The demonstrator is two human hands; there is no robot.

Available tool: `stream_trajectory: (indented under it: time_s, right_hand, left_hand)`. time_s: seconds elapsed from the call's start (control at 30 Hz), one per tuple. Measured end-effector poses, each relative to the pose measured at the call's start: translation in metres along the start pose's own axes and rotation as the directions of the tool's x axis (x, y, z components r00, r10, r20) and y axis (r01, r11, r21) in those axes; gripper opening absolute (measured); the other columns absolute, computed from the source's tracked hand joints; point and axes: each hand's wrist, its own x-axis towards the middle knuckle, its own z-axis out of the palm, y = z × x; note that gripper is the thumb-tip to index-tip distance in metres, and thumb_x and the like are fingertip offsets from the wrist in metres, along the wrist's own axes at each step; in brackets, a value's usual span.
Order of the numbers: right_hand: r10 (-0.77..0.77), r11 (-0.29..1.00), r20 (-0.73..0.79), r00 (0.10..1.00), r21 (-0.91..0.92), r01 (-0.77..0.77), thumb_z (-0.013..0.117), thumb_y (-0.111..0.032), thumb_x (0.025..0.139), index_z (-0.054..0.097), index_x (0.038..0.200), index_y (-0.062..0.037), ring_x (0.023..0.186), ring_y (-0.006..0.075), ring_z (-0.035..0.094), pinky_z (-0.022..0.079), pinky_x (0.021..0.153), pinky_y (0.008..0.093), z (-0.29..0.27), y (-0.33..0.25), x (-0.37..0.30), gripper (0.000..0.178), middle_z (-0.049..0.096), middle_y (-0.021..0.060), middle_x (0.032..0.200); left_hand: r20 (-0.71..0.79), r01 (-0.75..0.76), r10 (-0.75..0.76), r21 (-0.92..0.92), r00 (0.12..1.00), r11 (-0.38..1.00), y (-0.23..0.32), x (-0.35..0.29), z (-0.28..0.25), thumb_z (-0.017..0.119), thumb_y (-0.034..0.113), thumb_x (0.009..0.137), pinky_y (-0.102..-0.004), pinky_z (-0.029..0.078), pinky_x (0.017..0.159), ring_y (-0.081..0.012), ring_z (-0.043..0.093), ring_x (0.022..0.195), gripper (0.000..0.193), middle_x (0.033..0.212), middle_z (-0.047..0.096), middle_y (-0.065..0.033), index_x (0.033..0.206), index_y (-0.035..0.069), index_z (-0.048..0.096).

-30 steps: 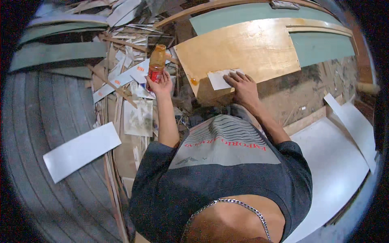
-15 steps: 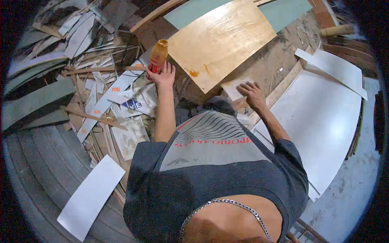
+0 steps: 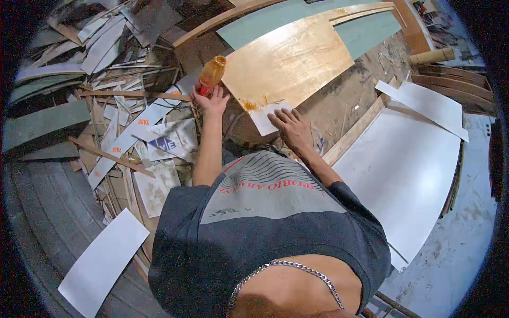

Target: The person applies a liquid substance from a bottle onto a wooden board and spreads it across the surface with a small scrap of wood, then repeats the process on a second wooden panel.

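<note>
My left hand [image 3: 212,100] is closed around the lower part of a plastic bottle [image 3: 213,73] with a red label. The bottle is open at the top, coated with amber glue, and leans to the right. My right hand [image 3: 290,126] grips a small white flat piece [image 3: 263,118], fingers on top and thumb hidden. That piece lies over the near corner of a light plywood board [image 3: 289,61]. Beside its far edge, amber glue [image 3: 247,104] sits on the board in a small puddle with streaks. The rest of the board's face looks glossy.
Under the plywood lies a pale green panel [image 3: 368,31] with wooden strips. A large white panel [image 3: 403,159] lies to the right, with a narrower white strip [image 3: 424,110] across it. Wood offcuts [image 3: 124,98] are heaped at left, near a loose white board [image 3: 103,265].
My right hand has moved left with the white flat piece, from beside the plywood onto its near corner. The bottle in my left hand tilts further right.
</note>
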Motion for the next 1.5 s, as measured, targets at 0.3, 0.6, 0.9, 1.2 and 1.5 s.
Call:
stream_trajectory:
  time_s: [0.3,0.6,0.9,1.2,1.5]
  right_hand:
    - [0.005,0.998,-0.131,0.991,-0.055,-0.012,0.055,-0.031,0.088,0.057,0.128,-0.025,0.119,0.0244,0.056,0.039,0.104,0.0498,0.025,0.015,0.017,0.041,0.062,0.0043,0.125]
    - [0.219,0.971,0.213,0.952,0.051,-0.234,0.055,-0.005,0.081,0.067,0.119,-0.0194,0.094,0.0287,0.068,0.053,0.08,0.0404,-0.044,-0.009,0.069,0.043,0.07,0.0084,0.106]
    - [0.324,0.935,0.209,0.923,0.078,-0.345,0.058,-0.003,0.076,0.066,0.121,-0.019,0.096,0.0287,0.067,0.054,0.076,0.0416,-0.061,-0.025,0.051,0.048,0.069,0.0104,0.107]
    - [0.249,0.967,0.058,0.967,0.047,-0.252,0.057,-0.01,0.08,0.064,0.108,-0.0164,0.092,0.0297,0.066,0.054,0.072,0.043,-0.009,-0.022,0.063,0.029,0.067,0.0098,0.099]
    - [-0.009,0.996,0.205,0.979,0.094,-0.01,0.052,-0.007,0.079,0.068,0.112,-0.017,0.099,0.03,0.065,0.054,0.079,0.0416,-0.014,0.019,0.026,0.038,0.068,0.0081,0.111]
  left_hand:
    - [0.024,0.014,-0.013,-0.028,1.0,1.0,0.001,0.01,-0.008,0.061,0.071,0.071,-0.0577,-0.008,0.115,-0.0274,0.013,0.148,0.109,0.152,0.031,-0.0139,0.152,0.015,0.013]
    - [0.04,0.005,-0.003,-0.054,0.999,0.999,0.007,0.011,-0.019,0.062,0.067,0.074,-0.0584,-0.004,0.116,-0.0289,0.021,0.146,0.105,0.149,0.034,-0.0139,0.151,0.014,0.015]
    - [0.085,-0.003,0.005,-0.026,0.996,1.0,0.011,-0.012,-0.011,0.055,0.066,0.081,-0.064,0.007,0.114,-0.0322,0.035,0.139,0.084,0.142,0.043,-0.0133,0.143,0.013,0.035]
    - [0.134,-0.005,0.004,0.009,0.991,1.0,0.012,-0.012,-0.01,0.057,0.062,0.082,-0.0673,0.013,0.112,-0.0343,0.039,0.135,0.078,0.143,0.041,-0.0111,0.14,0.014,0.039]
    - [0.096,0.019,-0.019,-0.005,0.995,1.0,0.019,-0.011,-0.009,0.06,0.06,0.081,-0.0678,0.016,0.111,-0.0355,0.035,0.138,0.081,0.145,0.037,-0.0114,0.144,0.015,0.035]
